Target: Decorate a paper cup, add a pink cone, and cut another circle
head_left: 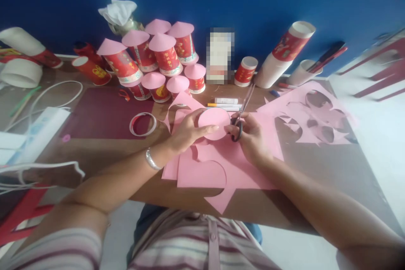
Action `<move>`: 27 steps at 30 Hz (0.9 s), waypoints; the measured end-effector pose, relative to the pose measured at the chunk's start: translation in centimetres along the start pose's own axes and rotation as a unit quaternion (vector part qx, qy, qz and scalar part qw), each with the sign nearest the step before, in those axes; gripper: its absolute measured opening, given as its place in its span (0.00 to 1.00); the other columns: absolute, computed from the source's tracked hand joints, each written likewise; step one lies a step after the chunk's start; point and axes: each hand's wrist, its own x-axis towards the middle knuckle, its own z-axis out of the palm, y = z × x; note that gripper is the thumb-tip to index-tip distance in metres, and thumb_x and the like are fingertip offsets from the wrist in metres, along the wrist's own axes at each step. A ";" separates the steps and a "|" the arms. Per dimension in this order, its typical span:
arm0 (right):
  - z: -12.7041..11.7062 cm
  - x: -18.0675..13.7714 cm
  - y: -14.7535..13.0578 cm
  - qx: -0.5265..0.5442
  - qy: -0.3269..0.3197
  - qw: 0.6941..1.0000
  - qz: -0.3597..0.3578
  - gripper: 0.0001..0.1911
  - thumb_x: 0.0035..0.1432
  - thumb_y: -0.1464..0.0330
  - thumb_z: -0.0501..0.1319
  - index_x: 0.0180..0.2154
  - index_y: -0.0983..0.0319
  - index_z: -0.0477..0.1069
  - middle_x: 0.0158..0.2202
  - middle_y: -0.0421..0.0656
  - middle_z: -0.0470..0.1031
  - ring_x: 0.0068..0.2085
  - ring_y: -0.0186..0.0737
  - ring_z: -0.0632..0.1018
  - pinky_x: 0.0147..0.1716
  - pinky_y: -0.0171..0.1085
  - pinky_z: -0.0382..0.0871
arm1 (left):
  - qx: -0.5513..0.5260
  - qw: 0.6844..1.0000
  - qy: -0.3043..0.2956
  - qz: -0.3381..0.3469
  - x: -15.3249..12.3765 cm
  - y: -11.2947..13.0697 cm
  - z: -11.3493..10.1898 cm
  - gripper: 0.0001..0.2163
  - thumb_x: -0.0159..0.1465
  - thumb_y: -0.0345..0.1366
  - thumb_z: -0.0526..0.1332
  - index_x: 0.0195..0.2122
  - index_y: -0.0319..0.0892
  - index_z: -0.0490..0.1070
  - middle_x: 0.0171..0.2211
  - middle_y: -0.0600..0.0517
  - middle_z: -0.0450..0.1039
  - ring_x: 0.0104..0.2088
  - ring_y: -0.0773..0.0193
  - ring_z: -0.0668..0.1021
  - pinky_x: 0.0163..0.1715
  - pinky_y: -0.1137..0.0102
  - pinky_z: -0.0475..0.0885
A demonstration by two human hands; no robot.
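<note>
Between the thumb and fingers of my left hand (189,130) is a pink paper circle (213,119), its face turned up to me. My right hand (253,139) is closed on scissors (236,129) with black handles, the blades pointing up and away, beside the circle. Under both hands lie sheets of pink paper (253,173). On top of them rests a curved pink offcut (218,185), its tip hanging over the front edge of the sheets. A glue stick (226,101) and a yellow-and-white pen (221,106) lie just beyond the circle.
Several red paper cups with pink cone tops (164,55) stand at the back left. A stack of cups (292,46) and a pen holder (303,74) are at back right. Pink scraps (316,112) cover the right side. A tape roll (143,124) lies left; white cables (47,166) trail there.
</note>
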 end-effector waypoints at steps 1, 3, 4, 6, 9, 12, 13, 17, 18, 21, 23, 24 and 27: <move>-0.1 0.0 0.0 0.003 0.009 1.000 0.003 0.23 0.44 0.61 0.79 0.39 0.55 0.71 0.30 0.33 0.73 0.28 0.31 0.71 0.28 0.34 0.65 | -0.021 1.000 0.002 -0.001 -0.1 -0.4 0.1 0.28 0.57 0.44 0.76 0.58 0.41 0.76 0.51 0.43 0.82 0.52 0.49 0.82 0.50 0.60 0.79; -0.1 0.1 0.0 0.008 0.019 1.000 0.011 0.23 0.44 0.62 0.79 0.38 0.55 0.71 0.30 0.33 0.72 0.28 0.31 0.71 0.28 0.34 0.64 | -0.035 0.999 0.007 0.004 -0.3 -0.8 0.3 0.29 0.57 0.44 0.76 0.58 0.41 0.77 0.52 0.43 0.82 0.53 0.49 0.81 0.53 0.60 0.78; -0.1 0.2 0.1 0.007 0.021 1.000 0.013 0.23 0.43 0.63 0.79 0.39 0.55 0.71 0.30 0.33 0.72 0.28 0.31 0.71 0.28 0.34 0.64 | -0.032 0.999 0.011 0.008 -0.3 -0.9 0.4 0.27 0.57 0.44 0.76 0.56 0.41 0.78 0.51 0.43 0.82 0.53 0.49 0.81 0.53 0.60 0.77; 0.0 0.3 0.3 0.000 0.018 1.000 0.011 0.23 0.44 0.63 0.79 0.39 0.55 0.71 0.31 0.33 0.73 0.29 0.31 0.71 0.28 0.34 0.64 | -0.017 0.999 0.025 0.013 -0.4 -1.0 0.4 0.21 0.59 0.44 0.74 0.51 0.40 0.81 0.47 0.45 0.83 0.50 0.51 0.82 0.52 0.61 0.77; 0.1 0.4 0.7 -0.011 0.009 1.000 0.005 0.22 0.46 0.63 0.79 0.40 0.54 0.71 0.31 0.33 0.73 0.29 0.32 0.71 0.28 0.34 0.65 | -0.004 0.999 0.047 0.008 -0.3 -0.9 0.3 0.15 0.61 0.46 0.72 0.41 0.39 0.82 0.38 0.47 0.83 0.43 0.55 0.81 0.47 0.63 0.76; 0.0 0.3 1.0 -0.017 0.003 1.000 0.002 0.22 0.47 0.62 0.79 0.40 0.54 0.72 0.31 0.33 0.73 0.29 0.33 0.71 0.28 0.35 0.67 | -0.003 0.999 0.051 -0.004 -0.3 -1.1 0.1 0.15 0.62 0.49 0.71 0.33 0.40 0.80 0.32 0.50 0.80 0.37 0.59 0.79 0.40 0.65 0.75; -0.1 0.3 1.0 -0.021 0.000 1.000 0.001 0.22 0.47 0.62 0.79 0.40 0.53 0.72 0.31 0.34 0.73 0.29 0.33 0.72 0.29 0.35 0.67 | -0.004 0.999 0.050 -0.010 -0.3 -1.1 0.0 0.16 0.62 0.50 0.71 0.31 0.40 0.79 0.30 0.51 0.79 0.35 0.59 0.79 0.38 0.65 0.74; -0.5 0.4 1.2 -0.044 -0.003 0.999 0.011 0.21 0.48 0.61 0.78 0.41 0.52 0.72 0.33 0.35 0.74 0.30 0.35 0.72 0.28 0.36 0.67 | -0.024 0.999 0.041 -0.010 -0.2 -1.3 -0.1 0.20 0.67 0.55 0.64 0.30 0.42 0.77 0.30 0.50 0.78 0.36 0.57 0.79 0.39 0.62 0.75; -0.5 0.4 1.2 -0.052 -0.003 0.999 0.013 0.21 0.49 0.60 0.78 0.42 0.52 0.72 0.33 0.36 0.75 0.30 0.35 0.72 0.28 0.36 0.67 | -0.029 0.999 0.040 -0.003 -0.1 -1.3 -0.2 0.21 0.68 0.55 0.63 0.30 0.42 0.77 0.30 0.49 0.79 0.38 0.56 0.80 0.41 0.62 0.76; -0.5 0.4 1.0 -0.067 0.001 0.998 0.012 0.22 0.48 0.59 0.78 0.41 0.53 0.72 0.34 0.36 0.75 0.30 0.34 0.71 0.28 0.36 0.66 | -0.034 0.999 0.036 0.000 0.0 -1.4 -0.3 0.21 0.68 0.56 0.63 0.30 0.43 0.77 0.31 0.48 0.79 0.41 0.54 0.81 0.42 0.61 0.76; -0.5 0.4 0.7 -0.061 -0.001 0.998 0.013 0.22 0.47 0.59 0.79 0.40 0.53 0.72 0.33 0.35 0.74 0.29 0.33 0.70 0.28 0.36 0.65 | -0.039 0.999 0.025 -0.012 0.0 -1.6 -0.4 0.19 0.67 0.54 0.64 0.31 0.43 0.78 0.31 0.49 0.79 0.40 0.56 0.81 0.40 0.63 0.75; -0.4 0.4 0.6 -0.056 -0.004 0.998 0.015 0.22 0.47 0.59 0.79 0.39 0.54 0.72 0.32 0.35 0.73 0.29 0.33 0.70 0.28 0.36 0.65 | -0.043 0.999 0.018 -0.016 0.0 -1.7 -0.5 0.18 0.67 0.53 0.65 0.32 0.43 0.78 0.31 0.49 0.79 0.39 0.57 0.80 0.40 0.64 0.75; -0.3 0.4 0.3 -0.042 -0.015 0.999 0.019 0.21 0.46 0.61 0.80 0.39 0.54 0.73 0.30 0.33 0.71 0.27 0.31 0.68 0.28 0.35 0.64 | -0.048 0.999 0.010 -0.020 0.0 -2.0 -0.6 0.14 0.64 0.49 0.69 0.34 0.42 0.79 0.32 0.50 0.79 0.36 0.60 0.79 0.38 0.65 0.74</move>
